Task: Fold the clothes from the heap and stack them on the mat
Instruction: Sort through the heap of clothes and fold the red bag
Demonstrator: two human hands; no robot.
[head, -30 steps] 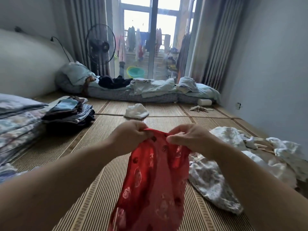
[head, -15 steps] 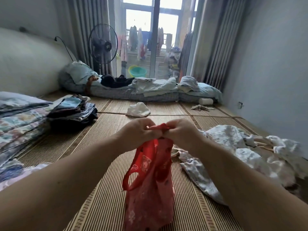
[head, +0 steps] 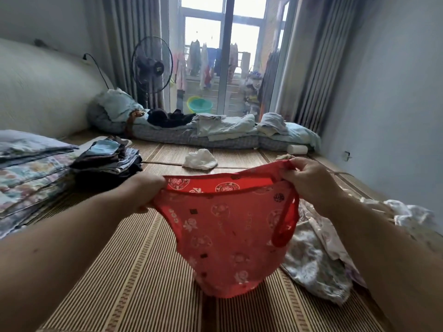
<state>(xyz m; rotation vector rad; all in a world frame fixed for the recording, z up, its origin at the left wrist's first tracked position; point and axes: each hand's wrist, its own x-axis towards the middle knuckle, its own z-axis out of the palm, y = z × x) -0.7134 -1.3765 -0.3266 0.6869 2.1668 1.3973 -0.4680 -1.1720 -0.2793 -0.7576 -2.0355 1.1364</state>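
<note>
A red patterned garment (head: 225, 226) hangs spread out above the striped straw mat (head: 134, 279). My left hand (head: 143, 192) grips its top left corner. At the top right corner, my right hand (head: 309, 180) pinches the edge beside a red strap loop. The heap of pale floral clothes (head: 318, 259) lies on the mat at the right, partly behind my right forearm. A stack of folded dark and blue clothes (head: 107, 161) stands on the mat at the left.
Folded floral quilts (head: 28, 173) are piled at the far left. A white cloth (head: 200, 159) lies mid-mat. Bedding (head: 215, 133) runs along the far edge before a fan (head: 152, 68) and glass door. A wall closes the right side.
My hands were together bunching the red garment's top; they have moved apart, stretching it out flat in the air.
</note>
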